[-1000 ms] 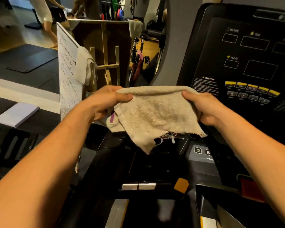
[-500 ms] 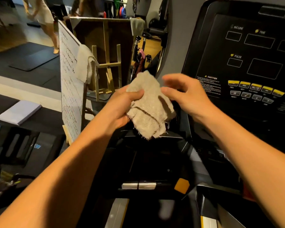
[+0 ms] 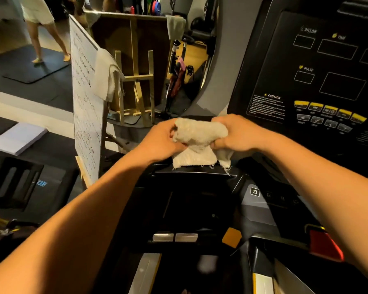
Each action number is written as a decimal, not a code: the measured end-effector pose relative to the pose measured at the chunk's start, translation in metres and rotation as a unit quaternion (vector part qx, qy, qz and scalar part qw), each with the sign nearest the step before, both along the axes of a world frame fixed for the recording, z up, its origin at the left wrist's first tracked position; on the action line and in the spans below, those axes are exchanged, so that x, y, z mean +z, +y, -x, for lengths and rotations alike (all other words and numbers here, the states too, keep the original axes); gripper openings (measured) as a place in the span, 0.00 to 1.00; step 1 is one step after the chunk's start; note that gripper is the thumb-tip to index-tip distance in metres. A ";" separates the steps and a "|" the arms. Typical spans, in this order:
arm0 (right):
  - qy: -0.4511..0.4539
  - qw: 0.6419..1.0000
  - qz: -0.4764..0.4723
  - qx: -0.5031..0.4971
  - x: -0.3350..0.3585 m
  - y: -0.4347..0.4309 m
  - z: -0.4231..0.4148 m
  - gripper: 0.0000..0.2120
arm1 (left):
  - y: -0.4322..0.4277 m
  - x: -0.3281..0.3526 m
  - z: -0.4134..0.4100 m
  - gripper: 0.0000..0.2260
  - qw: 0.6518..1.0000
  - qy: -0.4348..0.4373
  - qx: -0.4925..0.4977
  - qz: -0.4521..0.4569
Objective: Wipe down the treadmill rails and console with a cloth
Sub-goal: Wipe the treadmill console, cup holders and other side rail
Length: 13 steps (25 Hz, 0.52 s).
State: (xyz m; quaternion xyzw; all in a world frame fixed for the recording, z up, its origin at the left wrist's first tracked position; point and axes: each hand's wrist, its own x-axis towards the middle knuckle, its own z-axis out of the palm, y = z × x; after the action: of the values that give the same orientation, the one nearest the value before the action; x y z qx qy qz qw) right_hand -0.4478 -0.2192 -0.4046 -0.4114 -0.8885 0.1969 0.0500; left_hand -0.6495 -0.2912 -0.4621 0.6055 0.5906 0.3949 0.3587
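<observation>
cloth (image 3: 200, 136) between left hand (image 3: 162, 141) and right hand (image 3: 236, 134), console (image 3: 319, 77) right, whiteboard (image 3: 83, 98) left

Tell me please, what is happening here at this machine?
A person stands at a black treadmill console and holds a beige, frayed terry cloth with both bare hands. The left hand and the right hand each grip one end, so the cloth is bunched between them, with its lower edge hanging just above the console's dark lower ledge. The cloth is not pressed on the display panel; whether it touches the ledge cannot be told. A white handwritten board stands to the left.
</observation>
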 end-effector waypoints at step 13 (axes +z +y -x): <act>-0.104 0.985 0.122 0.069 -0.034 0.017 0.015 0.14 | 0.011 -0.003 0.016 0.17 0.958 0.270 -0.085 0.050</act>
State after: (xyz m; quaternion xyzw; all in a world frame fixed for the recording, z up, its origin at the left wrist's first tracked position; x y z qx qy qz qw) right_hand -0.4633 -0.2023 -0.4389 -0.3703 -0.8844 0.2631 -0.1072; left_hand -0.6659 -0.2798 -0.4651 0.7187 0.6309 0.1544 0.2482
